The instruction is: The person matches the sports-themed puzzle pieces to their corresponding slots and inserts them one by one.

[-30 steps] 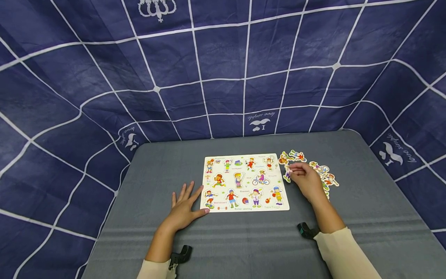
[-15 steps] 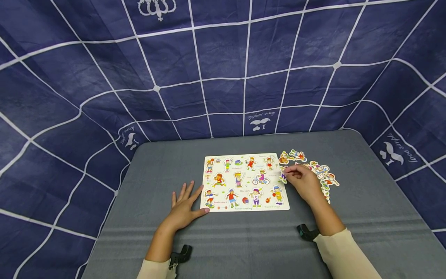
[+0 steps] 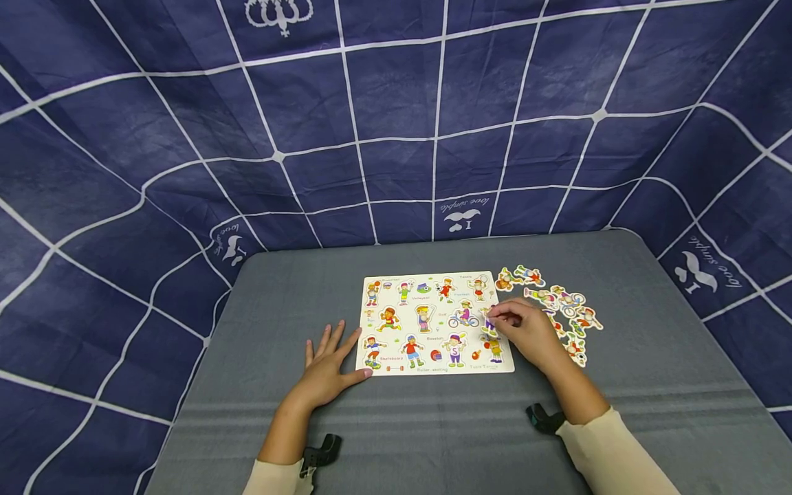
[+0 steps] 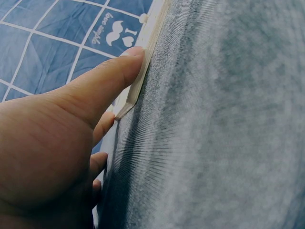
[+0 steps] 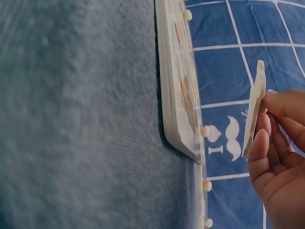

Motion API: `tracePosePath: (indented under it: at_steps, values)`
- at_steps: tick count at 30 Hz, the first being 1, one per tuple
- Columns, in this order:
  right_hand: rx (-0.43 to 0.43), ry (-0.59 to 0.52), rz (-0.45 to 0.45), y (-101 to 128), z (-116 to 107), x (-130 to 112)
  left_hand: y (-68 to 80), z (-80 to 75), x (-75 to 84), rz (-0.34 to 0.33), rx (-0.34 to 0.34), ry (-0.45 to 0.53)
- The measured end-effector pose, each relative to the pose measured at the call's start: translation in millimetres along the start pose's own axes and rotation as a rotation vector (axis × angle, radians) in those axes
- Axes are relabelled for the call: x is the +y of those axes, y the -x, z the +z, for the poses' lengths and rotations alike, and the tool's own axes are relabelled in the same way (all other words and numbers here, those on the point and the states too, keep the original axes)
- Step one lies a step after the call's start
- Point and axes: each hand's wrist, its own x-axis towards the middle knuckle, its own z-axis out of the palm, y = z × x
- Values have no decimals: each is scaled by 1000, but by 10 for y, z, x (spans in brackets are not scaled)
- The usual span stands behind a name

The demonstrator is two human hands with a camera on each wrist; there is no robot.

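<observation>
A pale wooden puzzle board (image 3: 402, 330) printed with sports figures lies on the grey table. My left hand (image 3: 322, 378) rests flat with spread fingers at its left side; in the left wrist view the thumb (image 4: 114, 71) lies on the board's edge near a corner. My right hand (image 3: 531, 332) pinches a puzzle piece (image 3: 489, 322), a figure with purple trousers, over the board's right part. The right wrist view shows this piece (image 5: 255, 109) edge-on between thumb and fingers, raised clear of the board. Part of it is hidden by the fingers in the head view.
Several loose puzzle pieces (image 3: 568, 302) lie to the right of the board, some overlapping, with two more figures (image 3: 518, 277) by its far right corner. Small knobs (image 5: 188, 15) stick up in the right wrist view. A blue cloth (image 3: 396, 165) with white lines hangs around the table.
My right hand has carried the puzzle piece leftward from beside the board to over its right part, uncovering more loose pieces. The left hand has stayed in place.
</observation>
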Motion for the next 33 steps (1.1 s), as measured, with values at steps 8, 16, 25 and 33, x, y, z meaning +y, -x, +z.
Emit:
tracePosePath:
  at_steps: [8,16,25,33]
  values:
    - [-51,-22,-23,57,95,-51,6,12,-13,6,8,-13]
    - [-112,-54,-93,105,225,-104,-5,10,-20,4,-4,-12]
    - [-205,-76,-158,113,350,-167,-8,6,-10,2,-7,-5]
    - [-290,-11,-231,67,443,-202,-12,-7,-3,1,-9,-5]
